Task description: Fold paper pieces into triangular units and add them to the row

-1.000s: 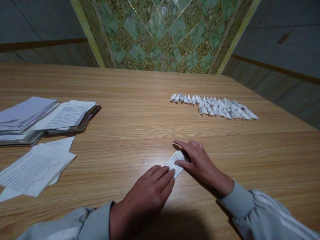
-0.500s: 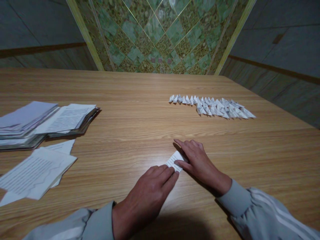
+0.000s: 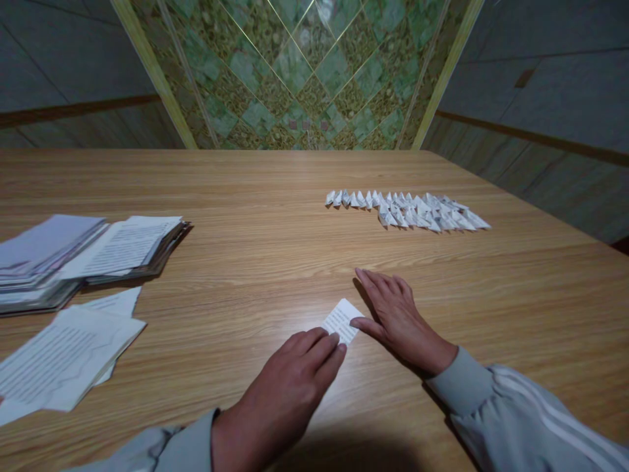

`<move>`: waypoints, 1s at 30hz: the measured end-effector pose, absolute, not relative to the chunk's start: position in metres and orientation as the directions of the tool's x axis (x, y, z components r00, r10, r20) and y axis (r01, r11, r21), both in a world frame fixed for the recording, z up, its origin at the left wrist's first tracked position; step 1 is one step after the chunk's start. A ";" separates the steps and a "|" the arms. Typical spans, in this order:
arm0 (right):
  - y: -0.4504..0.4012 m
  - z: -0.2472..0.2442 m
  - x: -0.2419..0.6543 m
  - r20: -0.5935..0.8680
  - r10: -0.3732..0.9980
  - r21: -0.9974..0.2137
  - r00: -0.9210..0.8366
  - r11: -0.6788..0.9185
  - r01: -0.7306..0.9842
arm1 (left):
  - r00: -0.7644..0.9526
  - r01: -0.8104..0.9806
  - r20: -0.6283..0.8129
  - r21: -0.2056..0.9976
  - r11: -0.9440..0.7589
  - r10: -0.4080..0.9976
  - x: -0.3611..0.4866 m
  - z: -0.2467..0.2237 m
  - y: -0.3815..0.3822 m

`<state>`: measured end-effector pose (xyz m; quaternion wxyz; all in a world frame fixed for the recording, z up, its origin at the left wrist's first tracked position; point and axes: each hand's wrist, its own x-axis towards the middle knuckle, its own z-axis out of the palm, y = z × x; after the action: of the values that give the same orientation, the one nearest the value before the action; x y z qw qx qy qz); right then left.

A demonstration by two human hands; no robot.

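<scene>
A small folded piece of printed paper (image 3: 344,316) lies flat on the wooden table in front of me. My left hand (image 3: 299,373) covers its lower left part, fingers together and pressing it against the table. What the thumb does underneath is hidden. To the right, my right hand (image 3: 393,314) is spread, its thumb tip at the paper's right edge and its fingers stretched forward beside the paper. Farther off on the right stand several small folded paper pieces (image 3: 413,211) with pointed tops, set in close rows.
On the left lie stacks of paper (image 3: 44,249), one topped by a printed sheet (image 3: 122,246). Nearer to me are loose lined sheets (image 3: 63,354), overlapping. The wooden table (image 3: 236,249) reaches toward a green tiled wall (image 3: 314,72).
My right hand has slid slightly right, away from the paper, so more of the paper shows. The left hand stays on it. The whole view has shifted a little.
</scene>
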<state>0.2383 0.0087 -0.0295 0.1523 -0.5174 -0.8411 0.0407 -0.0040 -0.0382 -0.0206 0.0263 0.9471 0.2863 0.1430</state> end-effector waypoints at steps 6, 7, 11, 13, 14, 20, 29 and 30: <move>0.011 -0.034 0.242 0.222 0.884 -0.285 -0.411 0.462 0.840 | 0.771 0.535 0.321 0.141 -0.833 0.549 -0.009 -0.018 -0.039; 0.011 -0.035 0.243 0.221 0.885 -0.293 -0.410 0.461 0.838 | 0.772 0.537 0.320 0.135 -0.833 0.549 -0.010 -0.017 -0.039; 0.013 -0.036 0.244 0.228 0.886 -0.312 -0.403 0.459 0.832 | 0.783 0.537 0.311 0.098 -0.838 0.538 -0.012 -0.017 -0.040; 0.013 -0.033 0.242 0.259 0.881 -0.321 -0.396 0.465 0.825 | 0.789 0.536 0.307 0.081 -0.840 0.533 -0.012 -0.018 -0.041; 0.013 -0.031 0.241 0.280 0.877 -0.327 -0.390 0.469 0.821 | 0.789 0.540 0.297 0.080 -0.838 0.538 -0.012 -0.019 -0.043; 0.005 -0.012 0.220 0.361 0.799 -0.429 -0.481 0.600 0.675 | 0.742 0.642 0.146 0.123 -0.756 0.654 -0.005 -0.022 -0.050; -0.012 -0.007 0.205 0.184 0.780 -0.346 -0.598 0.620 0.704 | 0.699 0.622 0.234 0.266 -0.736 0.676 -0.005 -0.020 -0.051; -0.012 -0.006 0.205 0.179 0.781 -0.337 -0.599 0.620 0.709 | 0.679 0.603 0.272 0.321 -0.730 0.681 -0.008 -0.018 -0.049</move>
<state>0.2048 -0.0119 -0.0063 0.1558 -0.4201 -0.8865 0.1160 -0.0083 -0.0491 -0.0182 0.1031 0.9106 0.3527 0.1894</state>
